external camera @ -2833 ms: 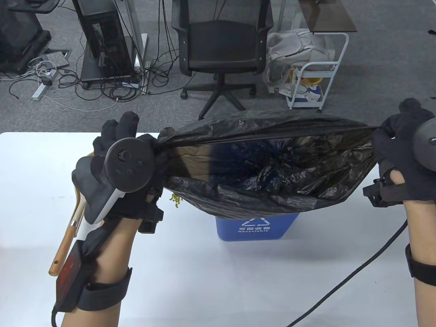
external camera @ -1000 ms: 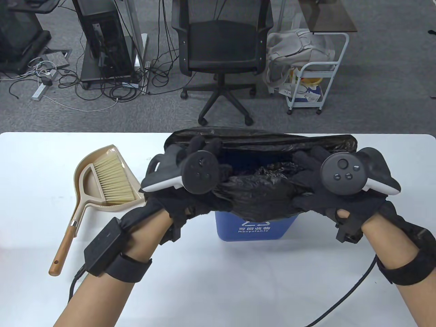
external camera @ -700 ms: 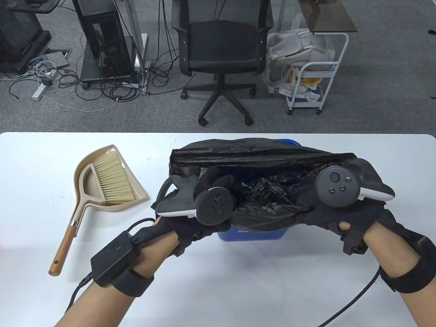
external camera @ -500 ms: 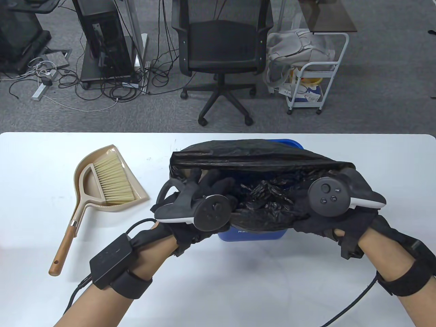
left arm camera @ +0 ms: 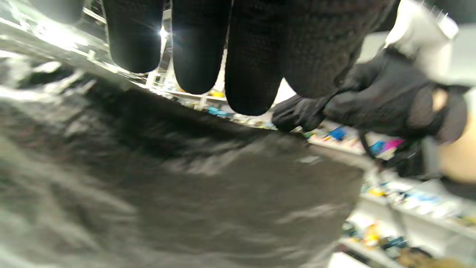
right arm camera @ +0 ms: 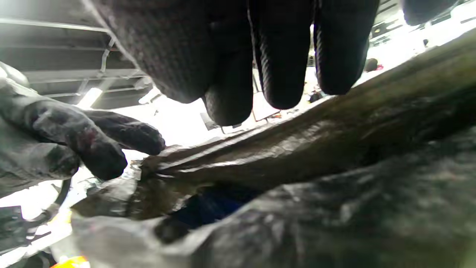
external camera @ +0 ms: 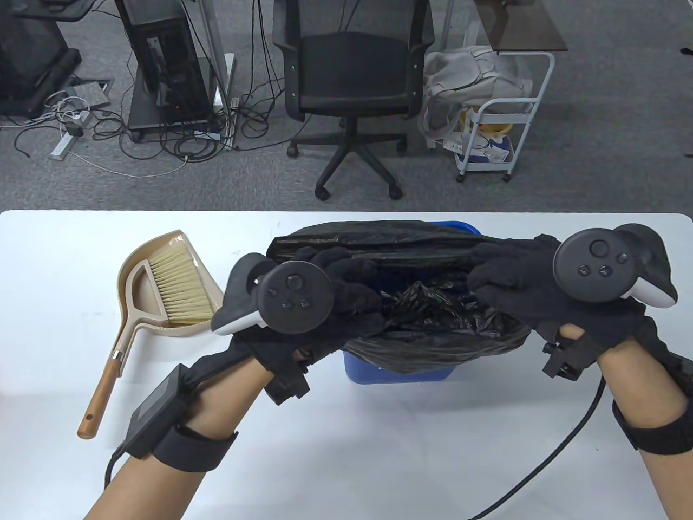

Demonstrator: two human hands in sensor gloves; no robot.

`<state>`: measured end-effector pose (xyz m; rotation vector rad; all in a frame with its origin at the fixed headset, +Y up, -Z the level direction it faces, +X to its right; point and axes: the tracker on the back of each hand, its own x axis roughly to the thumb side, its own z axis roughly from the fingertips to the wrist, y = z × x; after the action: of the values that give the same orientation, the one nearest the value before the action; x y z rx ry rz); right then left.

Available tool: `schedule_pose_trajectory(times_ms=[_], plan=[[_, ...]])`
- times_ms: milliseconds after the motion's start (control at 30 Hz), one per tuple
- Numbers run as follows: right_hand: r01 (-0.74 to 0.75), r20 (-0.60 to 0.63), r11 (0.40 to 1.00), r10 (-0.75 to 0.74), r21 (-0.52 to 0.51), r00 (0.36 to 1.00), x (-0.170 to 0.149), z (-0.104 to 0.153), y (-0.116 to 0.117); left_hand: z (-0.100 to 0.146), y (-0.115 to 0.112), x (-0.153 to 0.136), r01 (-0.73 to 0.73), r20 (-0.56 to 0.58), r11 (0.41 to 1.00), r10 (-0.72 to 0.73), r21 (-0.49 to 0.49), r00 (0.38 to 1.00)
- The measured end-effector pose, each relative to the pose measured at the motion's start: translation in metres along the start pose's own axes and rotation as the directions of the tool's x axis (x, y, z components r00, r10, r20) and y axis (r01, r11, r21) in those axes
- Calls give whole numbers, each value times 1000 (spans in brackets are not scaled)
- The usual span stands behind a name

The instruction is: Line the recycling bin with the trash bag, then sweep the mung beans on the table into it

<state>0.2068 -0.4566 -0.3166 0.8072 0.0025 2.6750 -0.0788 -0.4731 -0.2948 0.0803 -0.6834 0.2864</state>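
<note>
Trash bag (external camera: 427, 319): glossy black. Recycling bin (external camera: 400, 372): blue. Dustpan (external camera: 142, 303): beige; brush (external camera: 176, 290) bristles cream, handle brown. Table (external camera: 346, 449): white.

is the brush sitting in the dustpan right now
Yes, in the table view the brush lies inside the beige dustpan, left of the blue bin.

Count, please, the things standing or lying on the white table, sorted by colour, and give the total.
Blue: 1, the recycling bin
Black: 1, the trash bag in the bin
Beige: 2, the dustpan and the brush lying in it
Total: 4
</note>
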Motion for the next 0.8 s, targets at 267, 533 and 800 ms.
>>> schedule_pose_trajectory(times_ms=[267,533,800], plan=[[-167,-176,967,202,192,964,-29,-47,54,-51,-41,-35,-132,-207,904,49,-407,977],[-73,-278,920,191,386,941,-51,-77,78,-90,-71,-50,-59,-253,864,-80,-499,964],[-119,-241,874,257,471,936,-57,-84,102,-99,-103,-39,107,-160,768,-265,-632,951]])
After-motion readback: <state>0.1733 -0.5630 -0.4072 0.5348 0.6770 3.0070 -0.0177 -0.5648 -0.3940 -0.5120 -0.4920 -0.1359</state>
